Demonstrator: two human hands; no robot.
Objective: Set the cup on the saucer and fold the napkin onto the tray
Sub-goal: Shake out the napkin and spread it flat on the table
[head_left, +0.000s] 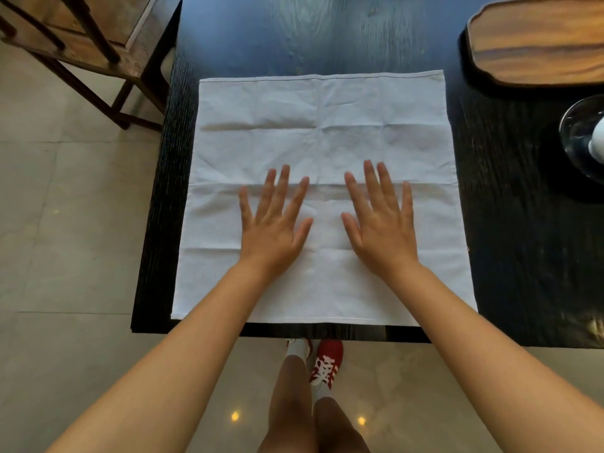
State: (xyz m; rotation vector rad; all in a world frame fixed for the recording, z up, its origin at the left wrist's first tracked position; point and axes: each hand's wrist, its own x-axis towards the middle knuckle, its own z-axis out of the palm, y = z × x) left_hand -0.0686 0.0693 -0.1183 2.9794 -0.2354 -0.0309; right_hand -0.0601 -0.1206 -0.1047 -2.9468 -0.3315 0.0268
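Observation:
A white cloth napkin [320,125] lies spread flat and unfolded on the dark table [510,223], with old crease lines across it. My left hand [273,230] and my right hand [382,227] rest flat on its near half, palms down, fingers apart, side by side. The wooden tray [536,44] lies at the far right of the table. At the right edge of the view a glass saucer [578,132] shows in part, with a white cup [597,142] standing on it, mostly cut off.
A wooden chair [81,44] stands on the tiled floor left of the table's corner. The table's near edge runs just below the napkin, with my legs and red shoes [327,361] beneath it.

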